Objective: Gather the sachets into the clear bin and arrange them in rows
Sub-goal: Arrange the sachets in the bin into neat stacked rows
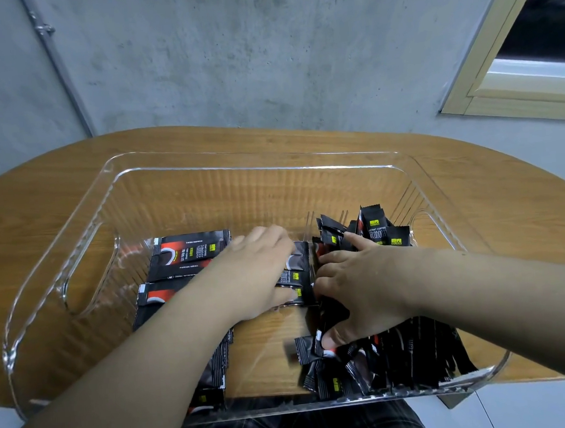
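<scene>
Both hands down inside the clear bin (111,179), set on the wooden desk (39,197) against a grey wall. Left hand (258,269) laid flat, fingers straight and spread, pressing on black sachets (190,253) lying side by side along the bin's left half, the makings of a row. Right hand (356,289) loosely spread over the loose pile (401,356) heaped against the right wall, forefinger stretched toward the upright packets (375,227) at the far corner, thumb tucked under the edge of a sachet near the bottom; whether anything truly gripped there, hard to tell, so more a push or a rake than a hold. Bare floor of the bin showing between row and pile. By the look of it, gathering all but done, arranging only begun: most packets still jumbled, some standing on end. Probably very light, thin and flexible, with glossy film likely to slide over neighbours and over the smooth plastic floor, so apt to skate out of line at a careless nudge. Best taken a few at a time, pinched across the flat faces near the middle or at the crimped ends, then laid down and squared against the row with a flat palm.
</scene>
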